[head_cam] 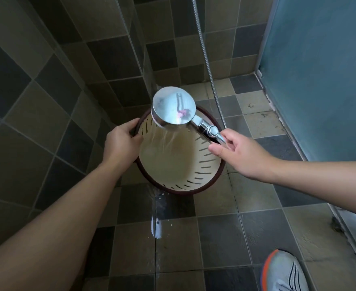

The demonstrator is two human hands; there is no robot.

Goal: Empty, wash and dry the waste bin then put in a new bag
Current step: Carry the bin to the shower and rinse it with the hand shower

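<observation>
The left hand has its fingers curled over the rim of the tilted waste bin. The right hand grasps the shower head by its handle, apparently in a loose pinch, as water sprays into the bin.

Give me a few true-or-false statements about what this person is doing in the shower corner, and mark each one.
1. The left hand grips the rim of the waste bin. True.
2. The shower head is dry and switched off. False: water sprays from it into the bin.
3. The right hand holds the shower head by its handle. True.
4. The bin has a bag in it. False: its cream inside is bare.
5. The person is barefoot. False: a shoe shows on the tiled floor.
</observation>
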